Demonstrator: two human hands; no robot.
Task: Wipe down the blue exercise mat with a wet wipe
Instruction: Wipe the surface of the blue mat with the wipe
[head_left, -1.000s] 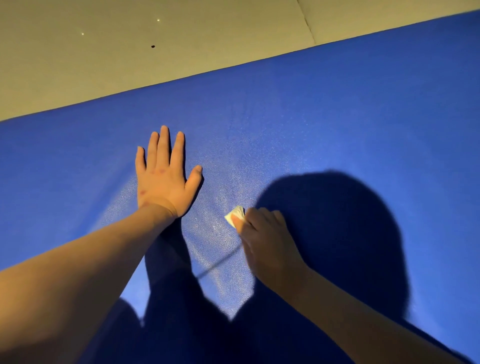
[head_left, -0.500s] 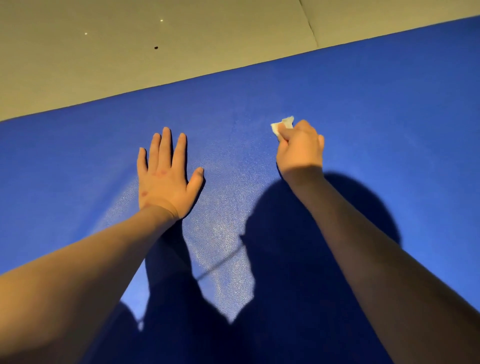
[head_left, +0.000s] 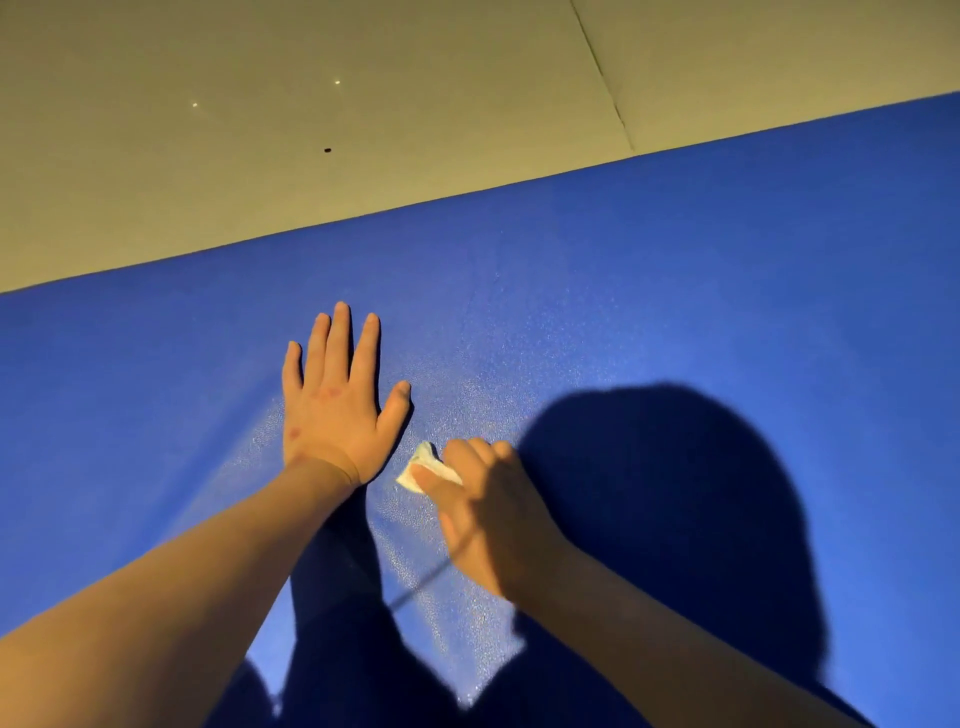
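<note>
Wet wipe (head_left: 423, 466) first: a small crumpled white wad, pinched in the curled fingers and thumb of the right hand (head_left: 488, 514), with only its leading corner poking out. It is pressed to the blue exercise mat (head_left: 675, 270) just beside the heel of the left hand (head_left: 337, 410), close to the thumb but not touching it. That left hand lies flat, fingers straight and slightly spread, palm down on the mat, bracing.

Half a second ago the right arm was stretched out, and the wipe sat farther up the mat, beyond the left fingertips. Now it has been drawn back toward the body, about where it was a second ago. The left hand has not shifted at all. That reads as one full out-and-back stroke along the same lane — the wiping is under way, not starting.

Around the hands, a pale speckled sheen runs in a band between the two forearms and on up past the wipe; I judge this to be the dampened strip. The mat to the far left and far right looks plain and matte, so most of the surface probably remains to be done. A large head-shaped shadow (head_left: 675, 519) covers the mat on the right. Beyond the mat's far edge lies a beige floor (head_left: 260, 182).
</note>
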